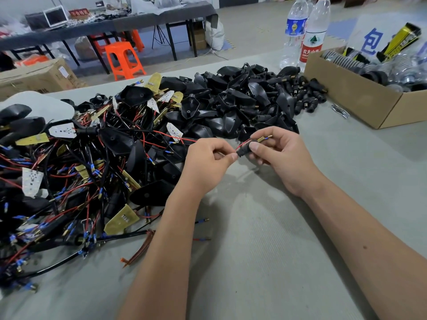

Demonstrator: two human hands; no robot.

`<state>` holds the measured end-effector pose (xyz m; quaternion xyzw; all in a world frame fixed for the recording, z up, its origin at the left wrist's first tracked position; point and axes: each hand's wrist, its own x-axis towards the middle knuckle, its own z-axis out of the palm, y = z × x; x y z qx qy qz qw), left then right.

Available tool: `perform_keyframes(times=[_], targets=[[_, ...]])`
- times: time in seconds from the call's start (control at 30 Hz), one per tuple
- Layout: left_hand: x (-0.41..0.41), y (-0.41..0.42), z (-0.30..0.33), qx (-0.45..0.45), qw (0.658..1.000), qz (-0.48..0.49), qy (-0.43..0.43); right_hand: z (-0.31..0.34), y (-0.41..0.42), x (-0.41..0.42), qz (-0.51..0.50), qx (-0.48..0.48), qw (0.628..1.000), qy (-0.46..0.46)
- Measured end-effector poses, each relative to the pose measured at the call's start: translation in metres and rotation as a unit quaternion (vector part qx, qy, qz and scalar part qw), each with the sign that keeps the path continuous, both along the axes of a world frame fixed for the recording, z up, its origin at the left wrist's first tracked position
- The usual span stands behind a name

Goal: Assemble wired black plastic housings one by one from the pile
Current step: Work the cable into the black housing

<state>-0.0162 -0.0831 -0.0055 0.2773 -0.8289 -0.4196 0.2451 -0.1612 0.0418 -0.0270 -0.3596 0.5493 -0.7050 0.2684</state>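
Black plastic makes up the small housing (243, 151) that both hands hold just above the grey worktop (265, 250), close to the near edge of the big pile. The right hand (280, 155) has its grip clamped on it: thumb on the near side, fingers curled round the far side. A brass pin with a bit of blue (264, 138) sticks out past the right fingers. The left hand (209, 160) pinches thin wires between thumb and finger, right where they go into the housing. One red wire (175, 136) runs from the left hand back into the pile.

The pile has two parts. On the left lies a tangle of wired parts (76, 172), with red and black wires, blue and brass ends, and small white and yellow boards. Behind the hands lies a heap of bare black shells (235, 100).

A cardboard box (360, 100) full of round metal parts sits at the far right. Two clear water bottles (305, 33) stand just beside it. An orange stool (123, 61) stands on the floor behind the worktop.
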Motion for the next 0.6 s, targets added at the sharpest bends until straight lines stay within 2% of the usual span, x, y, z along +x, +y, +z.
perform_keyframes(times=[0.27, 0.43, 0.6], targets=[[0.0003, 0.001, 0.0023, 0.066, 0.998, -0.01, 0.016, -0.0031, -0.0026, -0.003, -0.047, -0.024, 0.999, 0.002], [0.0038, -0.0004, 0.0008, 0.087, 0.996, 0.013, 0.028, -0.0007, -0.0029, -0.005, -0.009, -0.023, 0.998, -0.065], [0.002, 0.001, 0.0002, 0.094, 0.994, 0.02, 0.049, 0.0012, -0.0015, -0.0042, -0.007, -0.016, 0.997, -0.069]])
